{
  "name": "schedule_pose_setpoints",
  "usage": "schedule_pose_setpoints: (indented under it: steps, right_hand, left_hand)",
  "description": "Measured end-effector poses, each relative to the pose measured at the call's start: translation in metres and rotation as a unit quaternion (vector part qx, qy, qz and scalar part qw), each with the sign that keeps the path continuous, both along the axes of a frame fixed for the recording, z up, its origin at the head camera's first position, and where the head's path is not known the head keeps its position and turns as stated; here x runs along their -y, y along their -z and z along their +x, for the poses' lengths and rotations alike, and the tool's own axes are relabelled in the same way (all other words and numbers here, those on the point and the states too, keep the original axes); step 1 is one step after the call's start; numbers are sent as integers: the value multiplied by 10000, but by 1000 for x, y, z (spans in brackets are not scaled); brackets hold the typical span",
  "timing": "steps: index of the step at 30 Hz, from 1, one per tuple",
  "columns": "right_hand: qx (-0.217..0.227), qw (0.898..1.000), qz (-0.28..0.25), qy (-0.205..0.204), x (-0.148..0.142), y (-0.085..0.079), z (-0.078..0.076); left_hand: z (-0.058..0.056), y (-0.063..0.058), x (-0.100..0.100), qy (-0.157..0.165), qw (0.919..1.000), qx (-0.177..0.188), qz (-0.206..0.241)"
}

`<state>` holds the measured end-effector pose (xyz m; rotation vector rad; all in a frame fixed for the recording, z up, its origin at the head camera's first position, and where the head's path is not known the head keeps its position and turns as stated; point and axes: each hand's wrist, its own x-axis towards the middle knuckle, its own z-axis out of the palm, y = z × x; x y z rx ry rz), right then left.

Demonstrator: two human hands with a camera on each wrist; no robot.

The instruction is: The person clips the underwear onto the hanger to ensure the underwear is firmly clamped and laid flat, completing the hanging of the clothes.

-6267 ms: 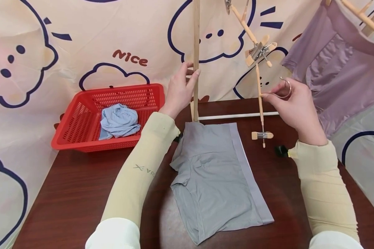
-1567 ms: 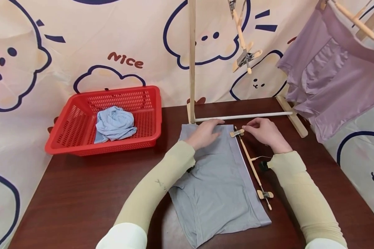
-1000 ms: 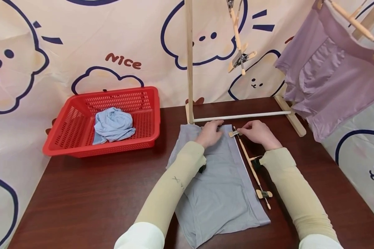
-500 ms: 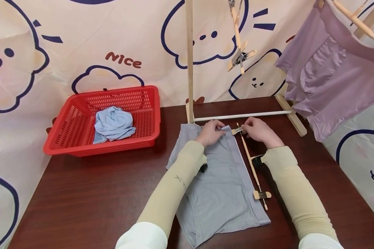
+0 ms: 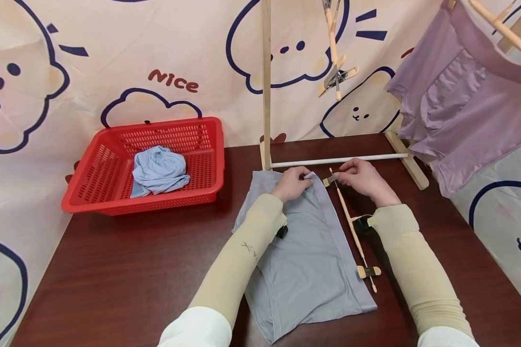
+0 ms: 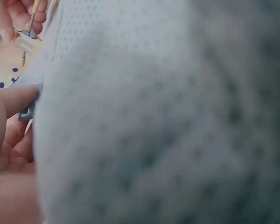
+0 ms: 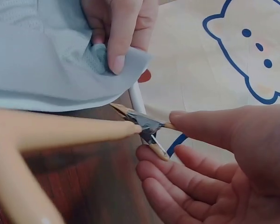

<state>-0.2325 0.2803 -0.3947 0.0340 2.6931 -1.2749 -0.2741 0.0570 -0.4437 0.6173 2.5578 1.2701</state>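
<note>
Grey shorts [image 5: 304,260] lie on the table with the waistband along their right side. My left hand [image 5: 292,184] pinches the far corner of that waistband, thumb on top, as the right wrist view shows, and raises it a little. Beside the waistband lies a wooden clip hanger [image 5: 346,214]. Its far clip [image 7: 147,125] is between the thumb and fingers of my right hand [image 5: 364,179], its tip pointing at the raised corner with a small gap between. The near clip [image 5: 368,272] sits by the waistband's lower part. Cloth fills most of the left wrist view.
A red basket [image 5: 141,205] holding a crumpled light blue garment [image 5: 159,171] stands at the left. Behind the shorts rise a wooden post [image 5: 267,96] and a white crossbar [image 5: 338,159]. Another clip hanger [image 5: 332,38] hangs above; purple shorts [image 5: 460,96] hang at the right.
My left hand has left the wooden post and taken the waistband corner. My right hand has lowered the hanger beside the shorts and moved from its shaft to the far clip, lately drawn slightly off the waistband.
</note>
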Motion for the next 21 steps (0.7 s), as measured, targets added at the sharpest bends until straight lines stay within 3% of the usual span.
schedule_pose_setpoints:
  steps: [9, 15, 21]
  right_hand:
    - [-821, 9962, 268, 91, 1, 4, 5]
    - [-1276, 9917, -86, 135, 4, 7, 4]
    - [-1435, 9882, -499, 194, 7, 8, 3]
  left_hand:
    - [1, -1, 0, 41, 9999, 105, 64]
    - [0, 0, -1, 50, 9999, 140, 15]
    - [1, -1, -1, 25, 9998, 171, -56]
